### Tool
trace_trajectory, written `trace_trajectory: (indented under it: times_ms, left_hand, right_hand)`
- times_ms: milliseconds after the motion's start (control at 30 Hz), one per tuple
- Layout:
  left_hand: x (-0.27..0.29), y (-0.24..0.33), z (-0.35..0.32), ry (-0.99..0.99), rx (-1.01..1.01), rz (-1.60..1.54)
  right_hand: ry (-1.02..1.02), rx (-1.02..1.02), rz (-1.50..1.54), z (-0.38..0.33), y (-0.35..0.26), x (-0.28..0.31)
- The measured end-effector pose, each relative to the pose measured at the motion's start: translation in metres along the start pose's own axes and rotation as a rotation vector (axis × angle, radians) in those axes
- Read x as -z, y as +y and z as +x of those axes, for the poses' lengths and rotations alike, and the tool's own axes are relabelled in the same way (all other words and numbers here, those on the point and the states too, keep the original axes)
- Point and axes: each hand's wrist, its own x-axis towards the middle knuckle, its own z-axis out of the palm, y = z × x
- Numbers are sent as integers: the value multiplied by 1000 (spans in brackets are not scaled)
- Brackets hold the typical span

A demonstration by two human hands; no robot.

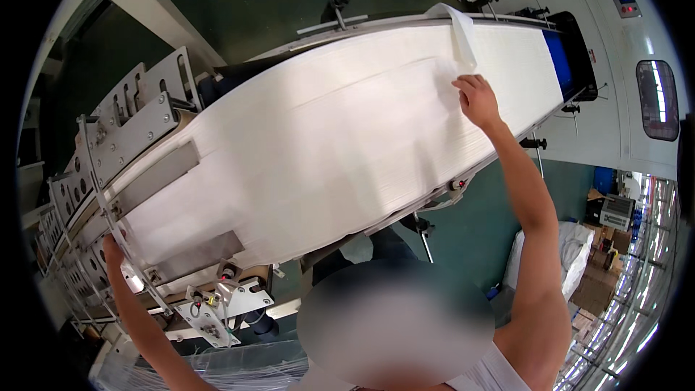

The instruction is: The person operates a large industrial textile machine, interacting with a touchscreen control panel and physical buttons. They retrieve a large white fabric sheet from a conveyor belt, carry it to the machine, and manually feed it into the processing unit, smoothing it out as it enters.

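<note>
A long bed of white sheets (347,130), layered like thin paper or nonwoven fabric, runs from the machine guides at left to the far right. Near the right part of it, my right hand (478,100) has its fingers curled and pinched at the edge of a loose white sheet. A strip of white sheet (463,38) folds up just beyond those fingers and over the far edge. My left hand (113,250) reaches to the left end of the bed, beside a metal rail (108,213); its fingers are mostly hidden.
A slotted metal bracket (141,130) stands at the far left, and a valve assembly (224,300) at the near left. Rods with black clamps (337,1) line the bed. A white cabinet (608,65) with a control panel stands right. Cardboard boxes (595,286) lie farther off.
</note>
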Motion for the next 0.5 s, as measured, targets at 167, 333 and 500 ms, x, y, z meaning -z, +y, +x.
trace_trajectory:
  times_ms: [167, 333, 500]
  left_hand:
    - [9, 13, -1, 30, 31, 92]
    - [6, -16, 3, 1, 25, -68]
    - [-1, -29, -3, 140, 215, -398]
  right_hand:
    - [34, 59, 17, -1, 10, 6]
    - [125, -215, 276, 11, 44, 10]
    - [266, -345, 223, 24, 72, 5]
